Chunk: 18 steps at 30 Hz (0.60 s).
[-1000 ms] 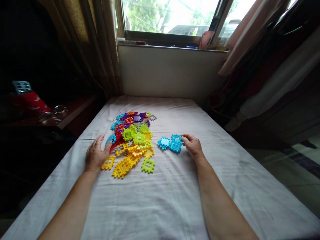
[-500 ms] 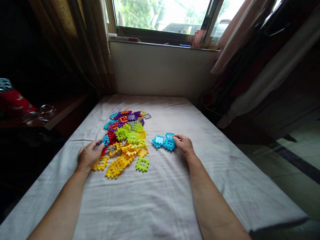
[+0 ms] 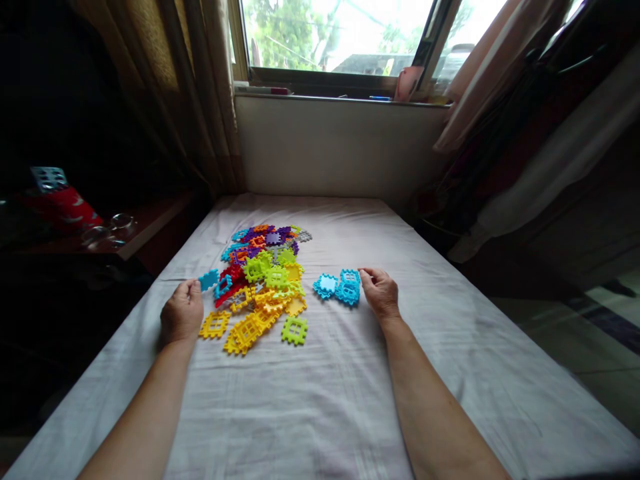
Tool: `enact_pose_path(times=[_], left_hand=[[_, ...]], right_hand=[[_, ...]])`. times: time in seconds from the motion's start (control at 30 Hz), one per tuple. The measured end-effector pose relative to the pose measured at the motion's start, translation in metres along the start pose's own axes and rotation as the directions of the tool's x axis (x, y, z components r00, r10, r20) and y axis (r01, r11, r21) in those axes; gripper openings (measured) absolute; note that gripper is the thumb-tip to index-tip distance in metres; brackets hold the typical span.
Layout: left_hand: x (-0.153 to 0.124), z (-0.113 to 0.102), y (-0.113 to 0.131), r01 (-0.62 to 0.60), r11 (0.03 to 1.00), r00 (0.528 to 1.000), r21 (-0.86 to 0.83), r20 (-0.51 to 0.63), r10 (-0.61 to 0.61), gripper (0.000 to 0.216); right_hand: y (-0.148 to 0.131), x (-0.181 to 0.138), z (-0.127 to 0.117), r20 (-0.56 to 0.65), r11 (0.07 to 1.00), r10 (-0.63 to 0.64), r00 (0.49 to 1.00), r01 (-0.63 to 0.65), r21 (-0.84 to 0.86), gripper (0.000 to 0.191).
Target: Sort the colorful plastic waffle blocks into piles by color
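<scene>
notched tile [image 3: 209, 279] in left hand [image 3: 183, 311]

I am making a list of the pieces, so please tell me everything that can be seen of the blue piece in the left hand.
The blue piece is a flat, plain blue panel with notched edges, seemingly plastic; no opening shows in its visible part. The left hand pinches it at its left side, with the grip hiding that edge. It is left of the colourful pile, beside a blue frame. I cannot tell whether it touches that frame or the sheet.
</scene>
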State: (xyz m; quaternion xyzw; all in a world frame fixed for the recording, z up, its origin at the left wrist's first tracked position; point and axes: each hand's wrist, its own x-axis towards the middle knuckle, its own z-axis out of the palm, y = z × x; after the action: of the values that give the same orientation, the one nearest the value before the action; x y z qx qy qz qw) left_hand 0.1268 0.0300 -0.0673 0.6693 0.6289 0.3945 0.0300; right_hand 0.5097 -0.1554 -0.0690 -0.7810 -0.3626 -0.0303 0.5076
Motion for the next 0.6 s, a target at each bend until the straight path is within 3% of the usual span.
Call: enact_pose_path(times=[0.1, 0.2, 0.33, 0.47, 0.6], left_hand=[[0.002, -0.004, 0.000, -0.012, 0.999, 0.998, -0.042, -0.061, 0.009, 0.045], [-0.004, -0.007, 0.008, -0.109, 0.987, 0.991, -0.117, -0.096, 0.098, 0.046], [-0.025, -0.006, 0.031, -0.245, 0.929, 0.967, -0.279, -0.005, 0.253, 0.042], [-0.051, -0.003, 0.058, -0.330, 0.840, 0.897, -0.431, 0.135, 0.421, 0.041], [-0.065, -0.001, 0.072, -0.409, 0.759, 0.826, -0.507, 0.147, 0.544, 0.040]], right_hand=[[-0.011, -0.005, 0.004, -0.003, 0.994, -0.110, 0.994, 0.110, 0.014, 0.034], [-0.025, -0.014, 0.011, 0.072, 0.981, -0.190, 0.979, 0.186, 0.050, 0.032], [-0.047, -0.030, 0.021, 0.223, 0.964, -0.258, 0.940, 0.236, 0.122, 0.029], [-0.068, -0.050, 0.031, 0.355, 0.928, -0.357, 0.864, 0.286, 0.238, 0.030], [-0.082, -0.067, 0.043, 0.444, 0.887, -0.446, 0.777, 0.317, 0.336, 0.027]])
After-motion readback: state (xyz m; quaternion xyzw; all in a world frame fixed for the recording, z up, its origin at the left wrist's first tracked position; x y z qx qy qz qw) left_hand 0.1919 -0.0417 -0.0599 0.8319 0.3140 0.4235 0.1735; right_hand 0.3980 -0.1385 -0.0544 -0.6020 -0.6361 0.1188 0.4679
